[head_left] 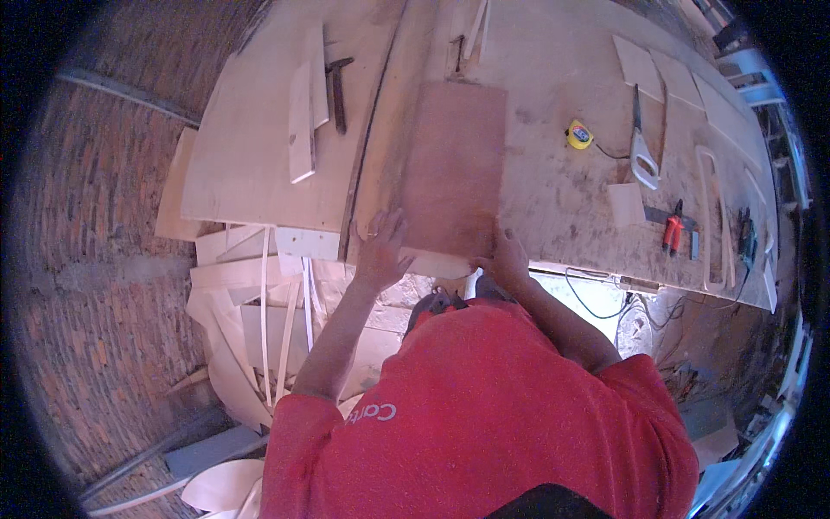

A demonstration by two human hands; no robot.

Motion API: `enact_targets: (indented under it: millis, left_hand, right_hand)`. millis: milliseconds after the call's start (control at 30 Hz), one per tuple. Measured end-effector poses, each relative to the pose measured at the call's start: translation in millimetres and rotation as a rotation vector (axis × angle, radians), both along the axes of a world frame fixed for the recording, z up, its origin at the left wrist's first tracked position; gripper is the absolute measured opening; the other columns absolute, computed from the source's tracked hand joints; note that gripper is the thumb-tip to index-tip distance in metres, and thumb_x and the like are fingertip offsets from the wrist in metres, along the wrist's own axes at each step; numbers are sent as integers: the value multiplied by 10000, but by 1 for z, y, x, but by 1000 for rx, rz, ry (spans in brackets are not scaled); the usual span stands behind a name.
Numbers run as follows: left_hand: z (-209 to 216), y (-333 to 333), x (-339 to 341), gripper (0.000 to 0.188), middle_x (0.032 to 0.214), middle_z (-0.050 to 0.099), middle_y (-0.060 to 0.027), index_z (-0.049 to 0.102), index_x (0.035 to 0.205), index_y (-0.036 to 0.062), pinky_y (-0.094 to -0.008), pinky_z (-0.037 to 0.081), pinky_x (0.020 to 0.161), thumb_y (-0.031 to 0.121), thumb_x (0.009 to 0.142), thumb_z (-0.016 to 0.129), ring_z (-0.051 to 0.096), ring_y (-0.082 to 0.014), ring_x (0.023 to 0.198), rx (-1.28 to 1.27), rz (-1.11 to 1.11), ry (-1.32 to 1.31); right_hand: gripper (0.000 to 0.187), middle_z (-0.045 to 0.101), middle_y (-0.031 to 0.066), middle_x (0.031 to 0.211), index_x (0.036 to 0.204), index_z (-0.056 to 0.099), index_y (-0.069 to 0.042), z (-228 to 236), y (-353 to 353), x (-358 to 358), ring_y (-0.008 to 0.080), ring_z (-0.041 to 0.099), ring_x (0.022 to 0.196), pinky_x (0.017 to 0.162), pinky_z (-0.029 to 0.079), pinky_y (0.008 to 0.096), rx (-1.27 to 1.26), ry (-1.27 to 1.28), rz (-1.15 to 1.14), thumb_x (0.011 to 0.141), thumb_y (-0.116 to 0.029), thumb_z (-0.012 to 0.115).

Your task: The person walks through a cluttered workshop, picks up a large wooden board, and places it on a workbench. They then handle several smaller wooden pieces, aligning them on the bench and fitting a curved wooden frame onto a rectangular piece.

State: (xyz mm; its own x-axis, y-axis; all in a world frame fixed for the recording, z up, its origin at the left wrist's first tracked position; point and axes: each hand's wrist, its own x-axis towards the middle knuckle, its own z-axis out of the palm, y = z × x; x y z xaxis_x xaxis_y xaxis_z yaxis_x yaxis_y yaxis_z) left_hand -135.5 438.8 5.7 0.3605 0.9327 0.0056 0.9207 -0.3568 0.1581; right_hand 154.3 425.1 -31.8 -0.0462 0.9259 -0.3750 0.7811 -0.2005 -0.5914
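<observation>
A flat reddish-brown wooden board [456, 160] lies on the worktable, its long sides running away from me. My left hand [380, 249] rests at its near left corner, fingers stretched out and apart and thumb pointing towards the near edge. At the near right corner is my right hand [507, 258], thumb and forefinger spread around the corner, one along the near edge and the other by the right side. Some of its other fingers are hidden. Neither hand is wrapped round anything that I can see.
Left on the worktable [251, 147] are pale wood strips [301, 121] and a hammer [338, 93]. Right lie a yellow tape measure [578, 134], a handsaw [642, 160], red-handled pliers [673, 230] and wood offcuts [635, 62]. Scrap boards [226, 346] lean below, beside a brick wall [104, 259].
</observation>
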Motion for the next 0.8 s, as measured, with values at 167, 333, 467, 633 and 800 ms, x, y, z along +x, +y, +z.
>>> enact_targets:
  millis: [167, 333, 467, 633, 800]
  left_hand:
    - [-37, 45, -3, 653, 1506, 466, -21, 587, 1370, 124, -809, 13, 1088, 421, 809, 738, 274, -249, 1489, 21, -64, 60]
    - [-38, 74, 6, 606, 1497, 480, 2, 604, 1366, 153, -842, -5, 1068, 430, 838, 713, 276, -240, 1486, 75, -93, 239]
    - [-48, 88, 5, 590, 1470, 501, 13, 615, 1350, 159, -846, 15, 1075, 426, 835, 717, 303, -251, 1468, 64, -93, 314]
    - [-33, 100, 16, 596, 1469, 504, 23, 606, 1360, 162, -841, 22, 1086, 411, 831, 725, 326, -260, 1454, 8, -74, 358]
    - [-35, 115, 20, 581, 1488, 493, 26, 599, 1370, 162, -827, 13, 1098, 399, 851, 710, 327, -238, 1458, 22, -77, 364]
  right_hand:
    - [1099, 542, 293, 1290, 1571, 209, -18, 39, 48, 7, 482, 585, 1152, 949, 501, 523, -56, 158, 9, 736, -338, 849]
    - [1019, 535, 298, 1298, 1564, 228, -19, 22, 71, 22, 485, 578, 1160, 954, 500, 534, 15, 42, 43, 789, -353, 800]
    - [987, 529, 307, 1311, 1558, 231, -9, 32, 83, 24, 496, 570, 1172, 952, 501, 540, -99, -8, 68, 814, -358, 778]
    - [1008, 529, 313, 1315, 1540, 219, 50, 59, 95, 31, 488, 576, 1171, 956, 504, 530, -66, 78, 83, 822, -391, 772]
    - [1082, 523, 296, 1333, 1539, 211, 68, 34, 110, 32, 451, 598, 1161, 951, 515, 507, -53, -3, 88, 784, -422, 810]
